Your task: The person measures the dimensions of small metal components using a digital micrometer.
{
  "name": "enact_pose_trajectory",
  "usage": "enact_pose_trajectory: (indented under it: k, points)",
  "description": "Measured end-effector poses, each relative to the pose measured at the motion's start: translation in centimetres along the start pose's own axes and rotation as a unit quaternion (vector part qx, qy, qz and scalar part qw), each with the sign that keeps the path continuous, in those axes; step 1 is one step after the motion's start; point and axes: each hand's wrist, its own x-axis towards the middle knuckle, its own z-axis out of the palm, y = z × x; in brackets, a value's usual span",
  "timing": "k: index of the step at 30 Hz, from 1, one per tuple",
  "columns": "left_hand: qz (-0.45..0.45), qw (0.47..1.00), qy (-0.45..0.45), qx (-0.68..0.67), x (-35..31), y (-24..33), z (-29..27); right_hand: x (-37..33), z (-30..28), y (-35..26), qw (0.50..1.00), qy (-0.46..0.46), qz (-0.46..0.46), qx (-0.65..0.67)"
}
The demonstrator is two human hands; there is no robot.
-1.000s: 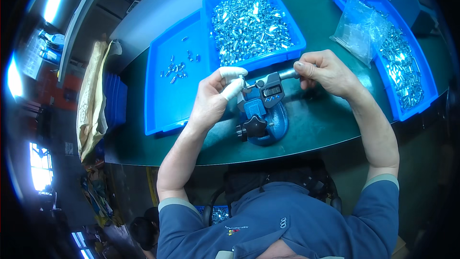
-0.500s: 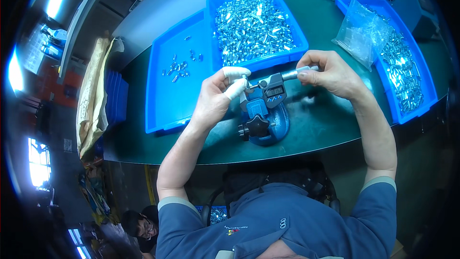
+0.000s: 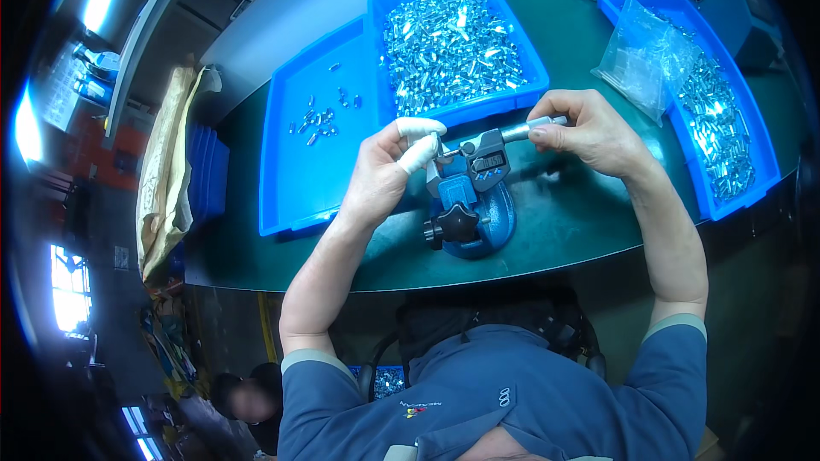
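Observation:
A digital micrometer [image 3: 489, 160] with a grey body is held in a blue stand [image 3: 489, 230] that has a black clamp knob [image 3: 457, 224]. My left hand [image 3: 377, 177], with white covers on thumb and forefinger, pinches a small shiny metal cylinder [image 3: 438, 140] at the micrometer's measuring gap. The fingertips hide most of that cylinder, so its contact with the jaws is unclear. On the other side, my right hand [image 3: 589, 132] has thumb and fingers closed round the end of the silver thimble [image 3: 547, 123].
A deep blue tray [image 3: 530, 77] heaped with metal cylinders stands behind the micrometer. To its left, a shallow blue tray [image 3: 295, 179] holds several loose ones. Another blue tray [image 3: 760, 196] at the right carries more cylinders and a clear plastic bag [image 3: 636, 60]. Brown paper [image 3: 166, 175] lies far left.
Both hands stay in nearly the same place, at the gap and on the thimble. The digits on the micrometer's display look different. A person at the lower left has shifted slightly.

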Motion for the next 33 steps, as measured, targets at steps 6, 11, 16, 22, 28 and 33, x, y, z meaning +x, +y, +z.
enact_pose_trajectory:
  k: [6, 11, 16, 22, 28, 33]
  points:
    - [0.008, 1.000, 0.008, -0.001, -0.24, -0.04, -0.02, 0.06, 0.01, -0.15, 1.000, 0.003, -0.005, -0.013]
    - [0.003, 1.000, 0.010, 0.000, -0.22, -0.16, 0.10, 0.03, -0.03, -0.09, 1.000, 0.007, 0.009, -0.010]
    - [0.001, 1.000, 0.009, -0.008, -0.19, -0.30, 0.07, 0.02, 0.02, -0.16, 1.000, 0.009, 0.005, -0.013]
    - [-0.006, 1.000, 0.005, -0.012, -0.21, -0.24, 0.08, 0.04, 0.05, -0.19, 1.000, 0.009, 0.005, -0.016]
    - [-0.013, 1.000, 0.014, -0.016, -0.08, -0.05, 0.30, 0.13, -0.01, 0.05, 1.000, 0.012, 0.005, -0.007]
    - [-0.006, 1.000, 0.010, 0.001, -0.15, 0.23, 0.23, 0.21, -0.05, 0.21, 0.999, 0.013, 0.033, 0.007]
